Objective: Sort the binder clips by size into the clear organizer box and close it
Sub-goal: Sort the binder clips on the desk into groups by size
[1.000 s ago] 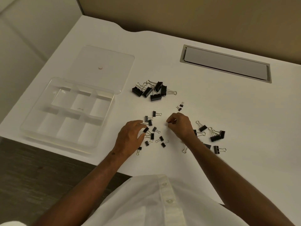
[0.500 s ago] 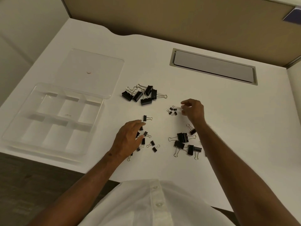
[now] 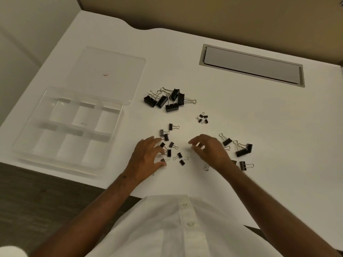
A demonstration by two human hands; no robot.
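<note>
Half a second ago our right hand [image 3: 209,151] was stretched out beside the cluster of tiniest clips [image 3: 202,118]; it has since pulled back toward us and now hovers low over the white desk [image 3: 259,115], fingers loosely curled and blurred. We cannot tell whether it holds a clip.

Our left hand [image 3: 148,156] rests with fingers spread among the small clips [image 3: 173,145], touching several but gripping none.

Four groups of black binder clips lie on the desk. A pile of large clips [image 3: 167,101] sits farthest from us. Nearer, to the right, is the tiny cluster. The small clips are scattered between our hands, and the medium clips [image 3: 239,151] lie just right of our right hand.

The clear organizer box [image 3: 68,127] stands open at the far left, its compartments looking empty, its lid [image 3: 109,75] lying flat behind it.

We judge sorting on the desk nearly done and no clips boxed yet. The box lies left of every clip, so our left hand is nearer to it, and the small clips under that hand are closest of all.
</note>
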